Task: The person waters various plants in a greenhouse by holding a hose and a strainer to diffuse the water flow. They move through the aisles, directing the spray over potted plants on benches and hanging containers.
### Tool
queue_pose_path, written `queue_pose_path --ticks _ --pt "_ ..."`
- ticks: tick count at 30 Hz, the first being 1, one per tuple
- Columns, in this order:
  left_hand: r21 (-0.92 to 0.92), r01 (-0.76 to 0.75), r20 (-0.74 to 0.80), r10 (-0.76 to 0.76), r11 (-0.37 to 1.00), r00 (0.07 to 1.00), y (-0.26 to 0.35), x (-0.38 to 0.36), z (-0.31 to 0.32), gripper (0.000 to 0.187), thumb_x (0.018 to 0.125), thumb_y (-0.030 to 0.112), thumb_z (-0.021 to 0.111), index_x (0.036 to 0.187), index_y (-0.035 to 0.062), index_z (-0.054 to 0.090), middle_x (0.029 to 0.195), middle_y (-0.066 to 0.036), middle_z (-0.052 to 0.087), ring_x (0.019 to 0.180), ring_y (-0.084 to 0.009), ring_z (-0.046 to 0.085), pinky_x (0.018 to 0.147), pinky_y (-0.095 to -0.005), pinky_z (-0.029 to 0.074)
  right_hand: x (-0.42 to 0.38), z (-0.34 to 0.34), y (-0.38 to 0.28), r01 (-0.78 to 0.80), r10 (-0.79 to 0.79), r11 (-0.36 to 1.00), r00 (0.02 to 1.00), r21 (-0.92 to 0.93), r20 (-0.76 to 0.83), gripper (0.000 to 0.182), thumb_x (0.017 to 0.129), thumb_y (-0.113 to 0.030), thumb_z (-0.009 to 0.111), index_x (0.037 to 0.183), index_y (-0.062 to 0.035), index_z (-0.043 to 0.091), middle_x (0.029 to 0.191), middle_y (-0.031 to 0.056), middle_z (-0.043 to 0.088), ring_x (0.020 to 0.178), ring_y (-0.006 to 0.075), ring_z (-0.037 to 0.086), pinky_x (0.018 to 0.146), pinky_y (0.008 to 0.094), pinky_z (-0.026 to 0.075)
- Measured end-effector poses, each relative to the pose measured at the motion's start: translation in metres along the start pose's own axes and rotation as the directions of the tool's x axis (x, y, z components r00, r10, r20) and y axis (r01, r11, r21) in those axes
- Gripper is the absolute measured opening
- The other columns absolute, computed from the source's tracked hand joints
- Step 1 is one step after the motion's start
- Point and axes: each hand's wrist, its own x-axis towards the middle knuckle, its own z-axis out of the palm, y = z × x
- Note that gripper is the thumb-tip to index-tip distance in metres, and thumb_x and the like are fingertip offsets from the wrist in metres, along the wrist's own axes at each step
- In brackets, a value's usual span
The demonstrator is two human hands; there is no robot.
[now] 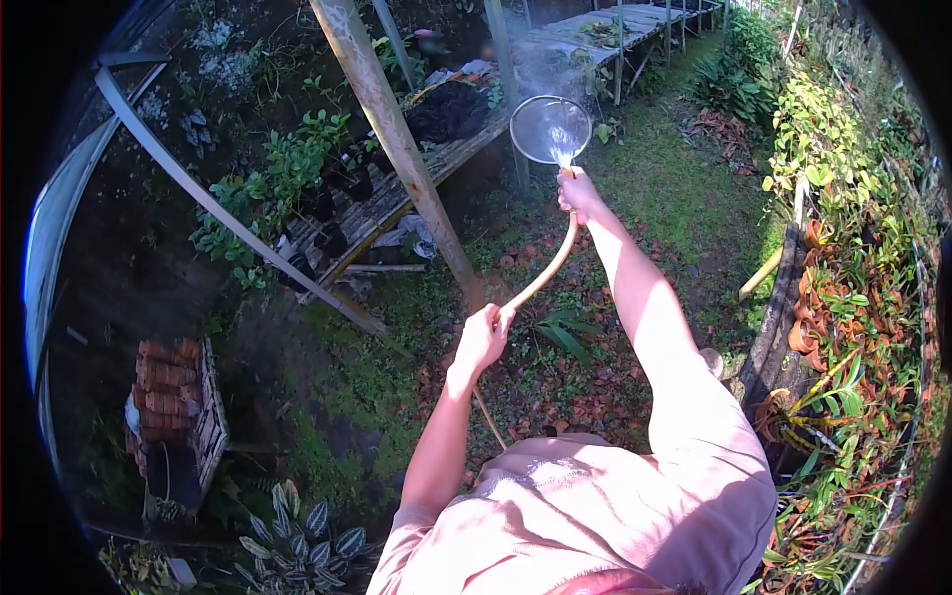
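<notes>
My right hand (pixel 579 195) is stretched out ahead, its fingers wrapped round the front end of a tan garden hose (pixel 551 266). White water sprays from that end into a round, thin-rimmed mesh disc (pixel 548 127) that looks like a strainer. How the disc is held or attached is hidden at my fingers. Lower and to the left, my left hand (pixel 484 335) is closed on the same hose. Between my hands the hose curves upward, and behind my left hand it runs down toward my body.
A slatted bench (pixel 372 213) with potted plants stands left, behind a slanting post (pixel 397 139). Another long bench (pixel 595 30) is farther back. Stacked clay pots (pixel 164 392) sit lower left. Dense plants (pixel 843 297) line the right side. Grass (pixel 664 188) and dry leaves cover the ground.
</notes>
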Motion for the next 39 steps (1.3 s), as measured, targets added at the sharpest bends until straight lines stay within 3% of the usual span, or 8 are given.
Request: queue_pose_path --ticks 11,14,17,21,27,30,34,39 --pt "-0.042 0.083 0.035 -0.082 0.996 0.996 0.001 -0.005 0.0 0.037 0.094 0.03 0.067 0.082 -0.0026 0.058 0.068 -0.02 0.058 0.059 -0.0287 0.054 0.059 -0.0378 0.045 0.002 -0.013 0.033 -0.036 0.04 0.996 0.997 0.076 -0.064 0.012 0.096 -0.007 0.05 0.106 -0.0091 0.043 0.069 0.0014 0.042 0.046 0.0089 0.038 0.036 0.0249 0.03" --pt "-0.013 0.066 0.022 -0.066 0.998 0.998 -0.002 -0.002 0.002 0.037 0.094 0.031 0.067 0.082 -0.0028 0.058 0.07 -0.021 0.06 0.061 -0.0318 0.056 0.06 -0.0389 0.046 -0.005 -0.014 0.029 0.014 0.009 0.993 0.983 0.12 -0.183 0.012 0.096 -0.007 0.049 0.106 -0.0089 0.043 0.069 0.002 0.042 0.045 0.0094 0.038 0.035 0.0256 0.03" --pt "0.033 0.02 0.013 -0.02 0.999 1.0 -0.003 0.002 0.004 0.036 0.097 0.032 0.063 0.089 -0.0027 0.061 0.066 -0.015 0.058 0.059 -0.0199 0.054 0.058 -0.0364 0.044 -0.002 -0.024 0.031 0.029 -0.003 0.991 0.979 0.127 -0.203 0.012 0.096 -0.006 0.048 0.107 -0.0091 0.043 0.068 0.0023 0.042 0.045 0.0097 0.038 0.035 0.0259 0.03" --pt "0.013 0.046 0.024 -0.046 0.999 0.999 0.002 0.002 0.01 0.036 0.093 0.029 0.067 0.081 -0.0029 0.058 0.075 -0.021 0.062 0.069 -0.037 0.062 0.064 -0.0418 0.048 -0.011 -0.033 0.023 -0.026 0.042 0.994 0.989 0.109 -0.144 0.011 0.096 -0.005 0.048 0.106 -0.0091 0.043 0.068 0.0019 0.042 0.045 0.0095 0.038 0.036 0.0252 0.03" --pt "0.006 0.032 0.046 -0.033 0.999 0.998 0.003 -0.004 0.013 0.035 0.093 0.029 0.067 0.08 -0.0027 0.058 0.074 -0.021 0.06 0.068 -0.0366 0.059 0.064 -0.0419 0.047 -0.014 -0.038 0.028 -0.056 0.058 0.998 0.996 0.035 -0.069 0.013 0.096 -0.004 0.046 0.107 -0.0097 0.043 0.068 0.002 0.041 0.045 0.0091 0.038 0.036 0.0246 0.029" --pt "-0.076 0.039 0.023 -0.038 0.996 0.999 -0.011 -0.002 0.017 0.036 0.093 0.029 0.067 0.08 -0.0028 0.057 0.074 -0.02 0.057 0.069 -0.0366 0.058 0.066 -0.0424 0.047 -0.015 -0.032 0.034 -0.028 0.048 0.995 0.976 0.096 -0.214 0.014 0.096 -0.004 0.046 0.107 -0.0104 0.043 0.069 0.002 0.041 0.046 0.0087 0.039 0.036 0.0251 0.029" --pt "0.028 -0.021 -0.004 0.021 0.999 1.0 -0.009 -0.002 0.013 0.034 0.093 0.029 0.067 0.081 -0.0028 0.059 0.077 -0.02 0.058 0.074 -0.0376 0.059 0.069 -0.0437 0.047 -0.011 -0.038 0.042 -0.065 0.083 0.99 0.986 0.124 -0.146 0.01 0.096 -0.008 0.048 0.105 -0.0087 0.043 0.068 0.0041 0.043 0.043 0.0126 0.043 0.035 0.0277 0.033" --pt "0.04 -0.048 -0.021 0.049 0.998 0.999 -0.012 -0.003 0.016 0.033 0.094 0.028 0.066 0.087 -0.0035 0.061 0.082 -0.017 0.058 0.075 -0.0314 0.059 0.069 -0.04 0.047 -0.01 -0.035 0.045 0.015 0.017 0.994 0.96 0.112 -0.279 0.013 0.096 -0.006 0.048 0.107 -0.0101 0.042 0.076 0.0037 0.044 0.045 0.0092 0.039 0.036 0.0252 0.03"
